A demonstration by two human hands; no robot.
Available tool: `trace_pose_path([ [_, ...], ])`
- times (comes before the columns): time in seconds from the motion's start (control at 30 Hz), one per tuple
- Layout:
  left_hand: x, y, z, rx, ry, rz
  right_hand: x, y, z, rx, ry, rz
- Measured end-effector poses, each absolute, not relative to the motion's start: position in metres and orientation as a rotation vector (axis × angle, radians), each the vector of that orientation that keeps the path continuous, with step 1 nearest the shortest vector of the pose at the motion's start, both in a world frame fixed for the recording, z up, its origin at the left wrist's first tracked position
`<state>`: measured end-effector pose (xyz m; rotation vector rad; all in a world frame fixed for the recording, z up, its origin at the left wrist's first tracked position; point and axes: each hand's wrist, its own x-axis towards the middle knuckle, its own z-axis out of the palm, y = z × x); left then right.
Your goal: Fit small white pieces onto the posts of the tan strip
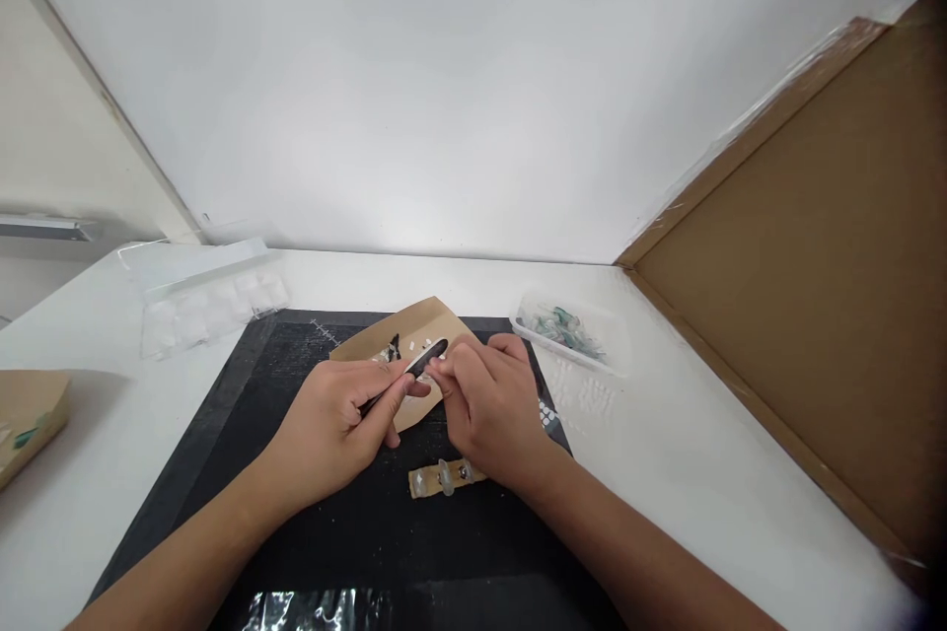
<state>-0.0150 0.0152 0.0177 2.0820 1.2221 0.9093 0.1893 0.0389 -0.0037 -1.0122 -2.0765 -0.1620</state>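
My left hand [336,419] is closed round a thin black tool [423,361] whose tip points up and to the right. Pinched fingers of my right hand [488,404] meet that tip; whatever they hold is too small to make out. Both hands hover over a brown piece of card [400,333] with small white and black bits on it, lying on a black mat [296,513]. A small tan strip [444,479] with clear pieces stuck on it lies on the mat just below my right hand.
A clear compartment tray [203,301] sits at the back left of the white table. A clear dish with greenish parts [569,330] stands at the right. A brown box [26,414] is at the far left edge. A large cardboard sheet [814,296] leans on the right.
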Motion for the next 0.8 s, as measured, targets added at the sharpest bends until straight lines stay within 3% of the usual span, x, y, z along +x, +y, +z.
trace_pose_path([
  [0.8, -0.0121, 0.0140, 0.0167, 2.043, 1.220, 0.973, 0.1822, 0.0411, -0.0011, -1.005, -2.019, -0.107],
])
